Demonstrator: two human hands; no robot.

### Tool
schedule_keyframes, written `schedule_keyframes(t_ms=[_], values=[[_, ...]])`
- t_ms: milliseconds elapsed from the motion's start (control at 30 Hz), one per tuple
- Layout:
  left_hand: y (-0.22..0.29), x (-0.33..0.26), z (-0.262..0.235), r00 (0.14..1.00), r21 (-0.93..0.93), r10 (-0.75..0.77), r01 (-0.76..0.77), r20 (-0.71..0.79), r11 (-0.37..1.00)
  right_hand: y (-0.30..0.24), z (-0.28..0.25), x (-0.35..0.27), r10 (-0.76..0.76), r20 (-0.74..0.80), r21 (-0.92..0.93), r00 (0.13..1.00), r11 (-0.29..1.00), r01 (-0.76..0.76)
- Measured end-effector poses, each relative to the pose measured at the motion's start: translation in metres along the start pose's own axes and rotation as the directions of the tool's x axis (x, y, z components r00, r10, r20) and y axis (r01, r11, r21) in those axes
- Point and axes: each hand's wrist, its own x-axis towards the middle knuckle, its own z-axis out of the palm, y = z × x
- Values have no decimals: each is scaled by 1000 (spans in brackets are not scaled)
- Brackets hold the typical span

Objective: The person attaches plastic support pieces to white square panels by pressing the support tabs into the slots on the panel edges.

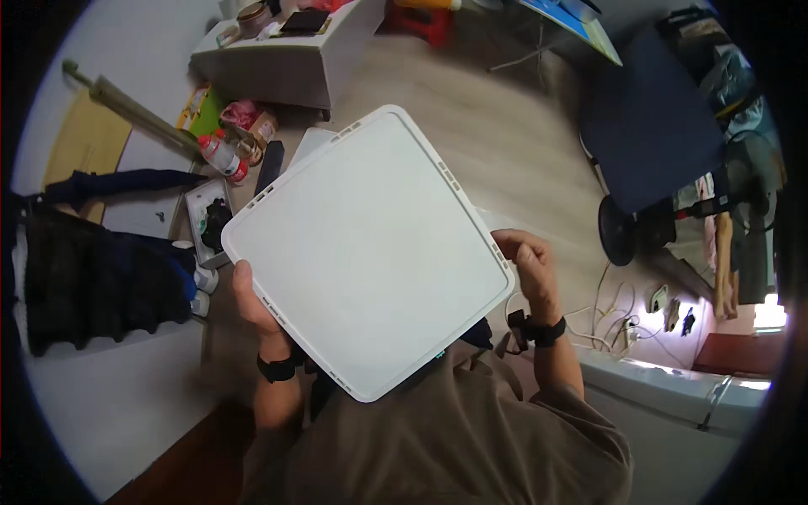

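Observation:
A white square plastic panel (370, 252), lid-like with a raised rim and small slots along its edges, is held in front of my body, turned cornerwise. My left hand (251, 303) grips its left edge, thumb along the rim and the other fingers hidden beneath. On the opposite side my right hand (530, 263) is bent round the right edge near a corner, its fingertips out of sight under the panel. Dark bands circle both wrists. Behind the panel's far left edge a bit of another pale flat thing (313, 141) shows; the panel hides most of it.
To the left stand bottles (220, 158), an open box (210, 220) with dark contents, a dark umbrella (126, 181) and hanging dark clothing (101, 278). A white table (269, 71) is ahead. On the right are a dark-covered chair (648, 126), a fan (749, 177) and loose cables (619, 324).

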Motion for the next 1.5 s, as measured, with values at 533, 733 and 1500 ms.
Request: schedule_keyframes(t_ms=[533, 733, 1500], values=[[1, 21, -7, 983, 668, 184, -123, -21, 734, 77, 30, -39, 111, -150, 615, 982, 788, 5], [19, 14, 53, 996, 501, -20, 59, -82, 863, 78, 34, -34, 41, -18, 584, 999, 812, -22], [18, 19, 73, 981, 267, -99, 141, -165, 953, 46, 58, -19, -84, 90, 590, 992, 808, 15]])
